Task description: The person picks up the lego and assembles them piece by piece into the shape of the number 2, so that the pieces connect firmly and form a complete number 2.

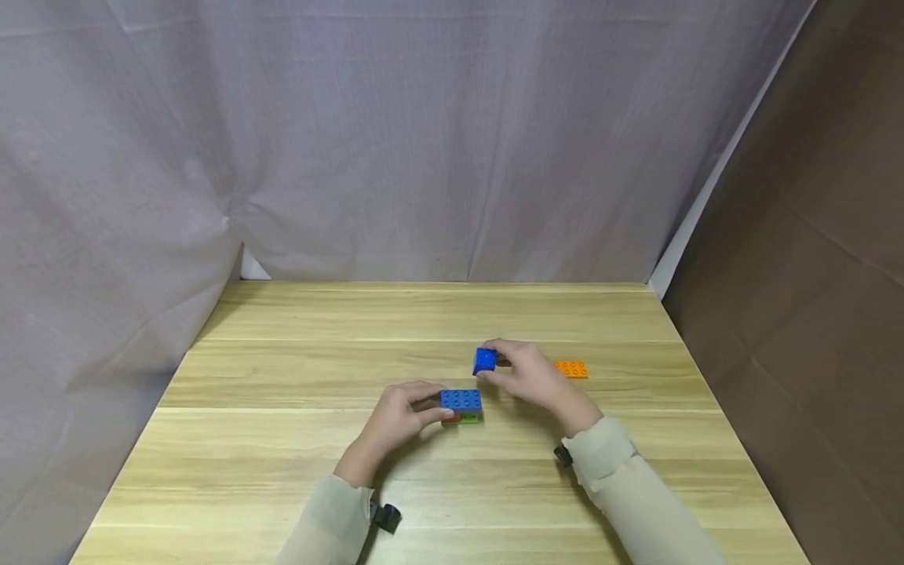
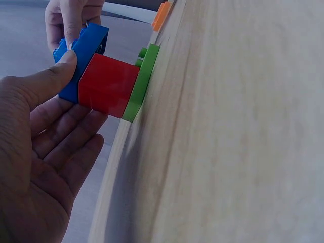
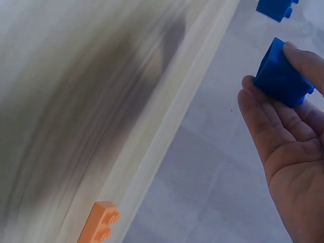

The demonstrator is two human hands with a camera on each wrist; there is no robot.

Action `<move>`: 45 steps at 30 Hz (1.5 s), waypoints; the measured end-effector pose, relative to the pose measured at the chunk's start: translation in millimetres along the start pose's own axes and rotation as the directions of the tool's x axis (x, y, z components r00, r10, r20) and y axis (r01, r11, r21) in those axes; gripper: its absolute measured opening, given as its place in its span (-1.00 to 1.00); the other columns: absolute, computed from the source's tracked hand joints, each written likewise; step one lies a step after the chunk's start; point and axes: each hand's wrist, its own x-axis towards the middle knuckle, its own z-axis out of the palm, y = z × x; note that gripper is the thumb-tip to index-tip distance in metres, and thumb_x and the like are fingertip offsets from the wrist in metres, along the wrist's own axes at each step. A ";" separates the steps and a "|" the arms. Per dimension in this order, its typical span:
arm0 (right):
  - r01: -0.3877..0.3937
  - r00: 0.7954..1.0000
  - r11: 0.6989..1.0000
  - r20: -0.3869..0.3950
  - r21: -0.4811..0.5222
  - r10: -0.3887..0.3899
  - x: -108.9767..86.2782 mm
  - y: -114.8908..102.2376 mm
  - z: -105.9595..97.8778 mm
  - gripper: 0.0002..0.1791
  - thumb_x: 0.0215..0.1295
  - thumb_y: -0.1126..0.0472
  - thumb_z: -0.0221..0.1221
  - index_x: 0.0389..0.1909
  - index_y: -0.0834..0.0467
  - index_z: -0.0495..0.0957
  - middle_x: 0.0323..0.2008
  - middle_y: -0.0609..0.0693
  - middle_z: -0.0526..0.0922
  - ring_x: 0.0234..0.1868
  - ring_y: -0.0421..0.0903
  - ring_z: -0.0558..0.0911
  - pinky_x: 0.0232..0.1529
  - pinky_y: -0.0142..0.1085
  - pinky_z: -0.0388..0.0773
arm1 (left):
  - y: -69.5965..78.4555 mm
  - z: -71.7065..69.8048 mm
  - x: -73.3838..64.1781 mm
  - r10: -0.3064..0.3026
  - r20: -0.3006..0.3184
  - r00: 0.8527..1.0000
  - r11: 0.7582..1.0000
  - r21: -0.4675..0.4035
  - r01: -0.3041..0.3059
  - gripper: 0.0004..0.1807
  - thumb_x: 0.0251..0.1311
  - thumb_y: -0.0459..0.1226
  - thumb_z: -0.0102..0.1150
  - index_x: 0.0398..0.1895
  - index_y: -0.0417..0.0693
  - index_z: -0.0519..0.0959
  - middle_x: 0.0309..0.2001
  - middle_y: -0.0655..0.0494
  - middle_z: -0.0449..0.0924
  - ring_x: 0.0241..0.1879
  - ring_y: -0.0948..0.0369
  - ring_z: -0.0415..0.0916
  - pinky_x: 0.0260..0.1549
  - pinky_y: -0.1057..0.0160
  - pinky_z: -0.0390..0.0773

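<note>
A small stack stands on the table: a flat green plate at the bottom, a red block on it, and a long blue brick on top. My left hand grips the blue brick by its left end, thumb on the near side and fingers on the far side. Above the table, behind and to the right of the stack, my right hand pinches a smaller blue block between thumb and fingers. That block is held studs up, apart from the stack; its hollow underside shows in the right wrist view.
An orange studded plate lies on the wooden table to the right, partly behind my right hand. Grey cloth hangs along the back and left edges, and a brown cloth panel borders the right side.
</note>
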 end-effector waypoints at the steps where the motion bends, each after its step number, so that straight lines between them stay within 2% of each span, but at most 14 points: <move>1: 0.004 1.000 1.000 0.003 0.004 -0.004 -0.4 -1.1 0.5 -0.59 0.28 0.08 0.38 0.10 0.09 0.60 -0.01 -0.07 0.71 -0.04 -0.15 0.69 0.02 -0.14 0.67 | -0.3 0.0 0.1 -0.001 -0.001 1.000 1.000 -0.001 0.001 -0.50 0.14 0.04 0.43 0.12 0.06 0.69 0.03 0.26 0.68 0.02 0.27 0.62 0.04 0.30 0.61; 9: 0.034 0.999 0.998 0.017 0.050 -0.035 -4.2 -5.6 1.7 -0.63 0.30 0.03 0.36 0.07 0.04 0.61 0.00 -0.10 0.70 0.01 -0.13 0.69 0.06 -0.10 0.65 | -1.8 0.1 0.3 0.005 -0.009 1.000 1.000 -0.004 -0.005 -0.49 0.14 0.04 0.44 0.12 0.03 0.69 0.03 0.25 0.69 0.02 0.25 0.63 0.04 0.30 0.61; 21: 0.088 0.996 0.995 -0.010 0.048 -0.088 -9.6 -13.7 -4.4 -0.61 0.29 0.08 0.38 0.08 0.14 0.64 0.00 -0.05 0.71 -0.06 -0.14 0.71 -0.01 -0.12 0.69 | -1.3 0.2 0.6 0.002 -0.009 1.000 1.000 0.030 -0.001 -0.49 0.15 0.03 0.43 0.12 0.04 0.69 0.04 0.25 0.69 0.03 0.26 0.62 0.06 0.28 0.61; 32: 0.095 0.994 0.993 0.038 0.069 -0.098 -15.1 -22.7 -4.2 -0.63 0.30 0.01 0.36 0.05 0.05 0.61 -0.07 -0.13 0.71 -0.11 -0.19 0.71 -0.05 -0.18 0.70 | -1.4 0.3 -1.0 0.018 0.006 1.000 1.000 0.005 -0.018 -0.48 0.17 0.01 0.41 0.14 -0.04 0.68 0.04 0.24 0.68 0.03 0.25 0.62 0.04 0.30 0.61; 45: 0.102 0.990 0.987 0.088 0.128 -0.113 -17.9 -28.4 -3.1 -0.65 0.29 0.06 0.38 0.04 0.05 0.59 -0.14 -0.17 0.71 -0.12 -0.15 0.71 -0.04 -0.11 0.70 | -0.4 0.8 -0.1 0.026 0.005 1.000 0.999 -0.031 -0.026 -0.53 0.18 -0.03 0.42 0.12 0.00 0.68 0.02 0.24 0.69 0.00 0.26 0.63 0.01 0.34 0.62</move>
